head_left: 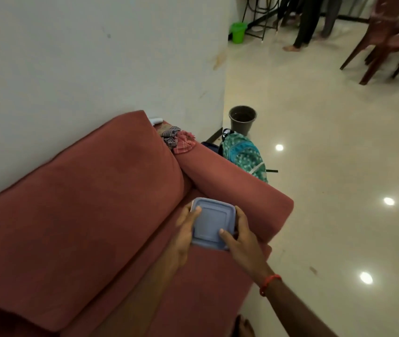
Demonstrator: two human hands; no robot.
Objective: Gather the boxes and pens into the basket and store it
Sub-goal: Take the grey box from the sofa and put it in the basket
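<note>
View: head camera, looking down over a sofa and out across a glossy tiled floor.
Box (212,222): blue, square and lidded, with the lid facing up. It is held between both hands low over the seat of the red sofa (96,203), close to the armrest (232,183). Whether its base touches the cushion I cannot tell.
Left grip (186,229): narrow, curled round the box's left edge, with the thumb lying on the lid's far-left corner and the fingers hidden beneath.
Right grip (240,239): narrow too, holding the near-right edge, with the thumb pressed on the lid near its front corner and the fingers wrapped down the right side. A red band (269,284) circles that wrist.
Basket: not in sight anywhere.
Pens: none visible.
Progress: early, by my reading. One box is in hand, nothing shows as stowed, and the basket has not been reached.
Left to do: carry this box to the basket, fetch any further boxes and the pens, then put the basket away.
Surroundings: crumpled checked cloths (179,139) lie at the armrest's far end. A green patterned backpack (244,154) sits on the floor beyond it, and a grey bucket (242,117) stands by the wall corner. A green bucket (238,31) is farther off, brown chairs (393,32) are at the upper right, and someone's legs (303,27) show in the far background.
</note>
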